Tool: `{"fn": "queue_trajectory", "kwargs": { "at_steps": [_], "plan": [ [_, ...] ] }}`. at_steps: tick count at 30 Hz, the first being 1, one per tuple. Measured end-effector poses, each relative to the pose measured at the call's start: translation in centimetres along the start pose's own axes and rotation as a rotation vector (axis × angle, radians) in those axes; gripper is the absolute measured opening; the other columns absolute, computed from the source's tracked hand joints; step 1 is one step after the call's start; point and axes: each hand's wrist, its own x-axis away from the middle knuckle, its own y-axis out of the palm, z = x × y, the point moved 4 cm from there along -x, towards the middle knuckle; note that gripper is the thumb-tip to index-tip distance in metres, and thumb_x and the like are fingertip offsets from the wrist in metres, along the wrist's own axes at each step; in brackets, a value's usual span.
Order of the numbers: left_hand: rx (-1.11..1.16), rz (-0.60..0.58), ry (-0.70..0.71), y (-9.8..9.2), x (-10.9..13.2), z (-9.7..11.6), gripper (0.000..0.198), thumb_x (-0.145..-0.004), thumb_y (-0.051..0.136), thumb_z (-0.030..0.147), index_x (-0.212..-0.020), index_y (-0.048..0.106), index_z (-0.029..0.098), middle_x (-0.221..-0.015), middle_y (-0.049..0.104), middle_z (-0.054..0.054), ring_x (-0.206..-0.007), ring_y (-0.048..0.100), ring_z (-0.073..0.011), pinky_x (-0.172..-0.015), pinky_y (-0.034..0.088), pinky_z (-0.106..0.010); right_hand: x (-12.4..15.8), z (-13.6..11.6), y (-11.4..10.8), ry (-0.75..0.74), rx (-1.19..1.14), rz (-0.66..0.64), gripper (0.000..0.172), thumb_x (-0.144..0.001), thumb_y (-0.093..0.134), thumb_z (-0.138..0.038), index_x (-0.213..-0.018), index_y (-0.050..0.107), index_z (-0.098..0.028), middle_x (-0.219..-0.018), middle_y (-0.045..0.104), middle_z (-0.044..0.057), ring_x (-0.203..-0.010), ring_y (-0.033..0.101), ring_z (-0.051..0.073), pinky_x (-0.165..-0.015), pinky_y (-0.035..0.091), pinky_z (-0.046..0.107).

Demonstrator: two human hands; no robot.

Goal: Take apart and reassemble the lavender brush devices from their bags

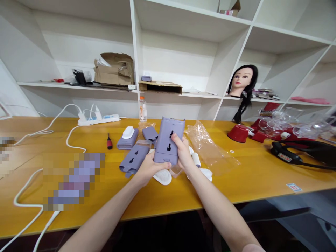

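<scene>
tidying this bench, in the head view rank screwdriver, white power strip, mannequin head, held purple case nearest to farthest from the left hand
1. Held purple case: touching the left hand.
2. Screwdriver: off to its left.
3. White power strip: back left.
4. Mannequin head: far back, right.

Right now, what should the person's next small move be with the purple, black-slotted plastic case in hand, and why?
Perhaps lower the case onto the bare strip of yellow-brown wooden table nearest the person: the left hand and right hand both grip it, leaving neither free.
</scene>
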Motion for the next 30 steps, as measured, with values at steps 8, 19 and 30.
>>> {"fn": "queue_trajectory", "kwargs": {
  "at_steps": [8,19,30],
  "plan": [
    [0.101,0.005,-0.005,-0.1,0.2,0.0,0.039,-0.047,0.076,0.016,-0.083,0.061,0.013,-0.072,0.066,-0.001,-0.065,0.059,-0.0155,-0.063,0.045,-0.027,0.2,-0.2,0.3,0.045,0.047,-0.075,0.036,-0.064,0.071,-0.045,-0.086,0.062,-0.018,-0.079,0.067,0.003,-0.068,0.061,0.017,-0.065,0.049,0.029],
    [0.096,0.065,0.105,0.3,0.8,0.5,0.038,-0.047,0.077,0.018,-0.082,0.063,0.013,-0.073,0.064,0.000,-0.065,0.057,-0.0139,-0.062,0.045,-0.025,0.0,-0.4,0.2,0.104,0.058,-0.089,0.038,-0.068,0.068,-0.049,-0.089,0.063,-0.017,-0.077,0.069,0.004,-0.068,0.064,0.018,-0.065,0.050,0.031],
    [0.148,-0.049,0.036,0.6,0.5,0.8,0.046,-0.054,0.078,0.027,-0.094,0.064,0.012,-0.090,0.069,-0.008,-0.084,0.064,-0.0216,-0.077,0.048,-0.032,0.0,-0.7,0.0,-0.053,0.220,-0.081,0.037,-0.067,0.069,-0.048,-0.088,0.062,-0.018,-0.087,0.068,0.005,-0.074,0.062,0.020,-0.066,0.049,0.031]
  ]
}}
